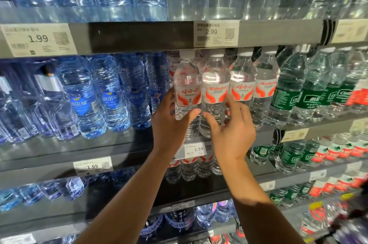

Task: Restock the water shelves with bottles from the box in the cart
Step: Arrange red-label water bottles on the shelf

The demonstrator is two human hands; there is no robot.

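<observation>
- Up close, the left hand (169, 122) is gripping a clear water bottle (187, 86) with a red-and-white label, thumb curling under its base and fingers wrapping behind it, holding it upright at the front of the middle shelf (111, 144).
- Just beside it, the right hand (232, 134) is reaching in with fingers spread and relaxed, fingertips touching the neighbouring red-label bottle (216, 92) and clasping nothing.
- Both hands are working at the left end of the red-label row (251, 86), between the blue bottles (95, 96) on the left and the green-label bottles (294, 94) on the right.
- The held bottle's cap is sitting just under the upper shelf edge (139, 34), where price tags (216, 32) are showing 1.99 and 2.99.
- A lower price tag (194, 150) reading 1.59 is peeking out between the wrists; the shelf front behind the forearms is hidden.
- The box and the cart are lying outside the view, and the bottom right corner is blurring into indistinct dark shapes.
- Bare shelf is showing in front of the blue bottles, left of the left wrist, while the rows to the right are standing packed to the edge.
</observation>
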